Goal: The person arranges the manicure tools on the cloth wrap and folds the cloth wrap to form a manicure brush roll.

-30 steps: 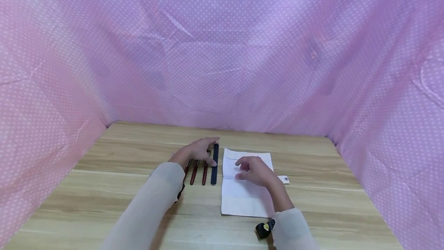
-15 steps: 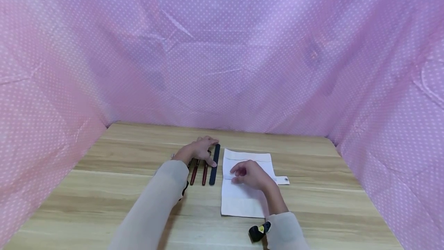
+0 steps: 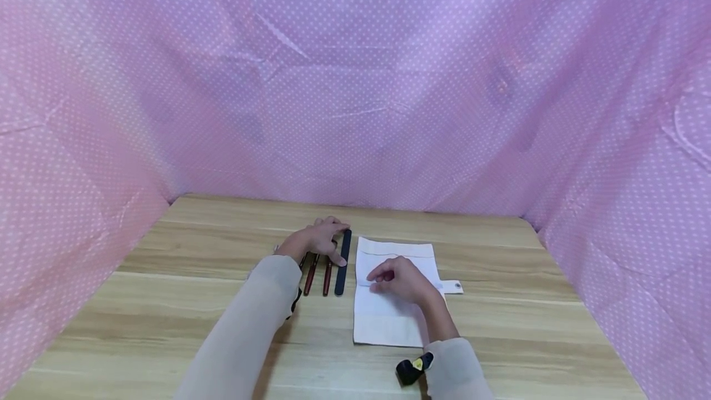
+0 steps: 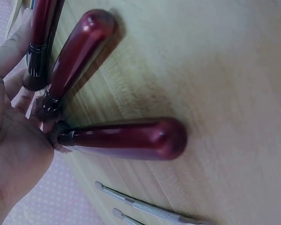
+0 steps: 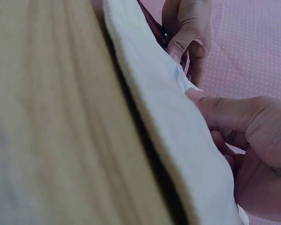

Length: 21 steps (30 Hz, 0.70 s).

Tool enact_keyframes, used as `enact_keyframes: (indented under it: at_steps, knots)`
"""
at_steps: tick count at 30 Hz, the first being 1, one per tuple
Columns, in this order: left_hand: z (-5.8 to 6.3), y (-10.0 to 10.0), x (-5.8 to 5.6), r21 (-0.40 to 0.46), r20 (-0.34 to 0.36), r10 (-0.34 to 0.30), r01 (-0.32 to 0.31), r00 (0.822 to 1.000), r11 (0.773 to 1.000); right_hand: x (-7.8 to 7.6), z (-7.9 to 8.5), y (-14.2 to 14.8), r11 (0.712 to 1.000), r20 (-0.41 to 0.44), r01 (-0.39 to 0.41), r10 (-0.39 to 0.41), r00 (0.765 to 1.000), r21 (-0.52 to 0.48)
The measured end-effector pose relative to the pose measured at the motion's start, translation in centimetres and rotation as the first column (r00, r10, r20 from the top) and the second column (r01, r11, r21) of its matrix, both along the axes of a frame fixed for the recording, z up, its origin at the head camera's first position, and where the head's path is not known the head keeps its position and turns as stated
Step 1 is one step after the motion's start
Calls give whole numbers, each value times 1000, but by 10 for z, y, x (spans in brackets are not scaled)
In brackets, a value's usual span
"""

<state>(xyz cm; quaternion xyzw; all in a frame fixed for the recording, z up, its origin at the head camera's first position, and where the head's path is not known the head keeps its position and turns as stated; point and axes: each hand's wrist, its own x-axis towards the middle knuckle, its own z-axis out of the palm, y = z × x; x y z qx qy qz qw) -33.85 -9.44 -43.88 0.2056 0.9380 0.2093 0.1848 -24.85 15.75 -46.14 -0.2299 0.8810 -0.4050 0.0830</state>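
In the head view my left hand (image 3: 321, 241) reaches over several makeup brushes (image 3: 311, 279) with dark red handles. Its thumb and index finger are spread along a slim black nail file (image 3: 343, 267), fingertips right at its left edge. Close up, the brush heads lie beside the left palm, and one brush (image 4: 126, 138) points away from it. Right of the file, a white cloth pouch (image 3: 386, 329) lies unfolded. My right hand (image 3: 405, 279) is over its middle, thumb (image 5: 229, 110) and bent fingers pinching a cloth edge at the crease.
Slim metal cuticle tools (image 4: 150, 208) lie beside the brushes in the left wrist view. A snap tab (image 3: 452, 287) sticks out from the pouch's right side. Pink dotted fabric (image 3: 355, 110) hangs around the back and sides of the wooden table (image 3: 528, 326).
My right hand has moved slightly left, its fingers closing at the pouch's crease. The nail file's lower end has swung a little left under my left hand, and the index finger has come down.
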Motion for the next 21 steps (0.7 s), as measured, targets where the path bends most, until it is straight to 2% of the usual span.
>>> enact_keyframes:
  at_steps: [11,21]
  knots:
    - [3,3,-2,-21,13,4,-3,1000,1000,-3,-5,0,1000,30,28,-27,999,-13]
    - [1,3,-3,30,-16,33,-32,999,999,-3,-7,-2,1000,23,11,-10,1000,-20]
